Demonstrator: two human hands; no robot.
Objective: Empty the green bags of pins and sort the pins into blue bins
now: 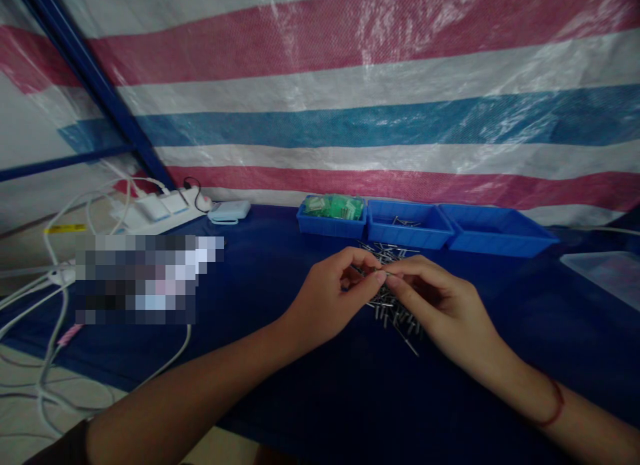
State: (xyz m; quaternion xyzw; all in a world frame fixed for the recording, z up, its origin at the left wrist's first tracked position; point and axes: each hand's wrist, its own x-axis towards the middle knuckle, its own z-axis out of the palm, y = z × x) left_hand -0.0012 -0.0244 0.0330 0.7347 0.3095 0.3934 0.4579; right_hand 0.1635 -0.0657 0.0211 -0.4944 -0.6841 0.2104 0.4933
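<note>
My left hand [333,295] and my right hand [445,302] meet fingertip to fingertip above the table. Thumb and index finger of each are pinched on one thin metal pin [384,272], mostly covered by the fingertips. Under and behind the hands lies a loose pile of metal pins [384,313], some with a thicker sleeve at one end, rather like blind rivets. One long pin [407,342] sticks out of the pile toward me. My hands hide part of the pile.
Behind the pile stand a blue bin of green-tinted packets [330,228], a blue bin with a few pins [410,237] and another blue bin [497,245]. A translucent plastic container [605,275] sits far right. Left are a power strip [177,215], cables, a light-blue case [230,212] and a pixelated area.
</note>
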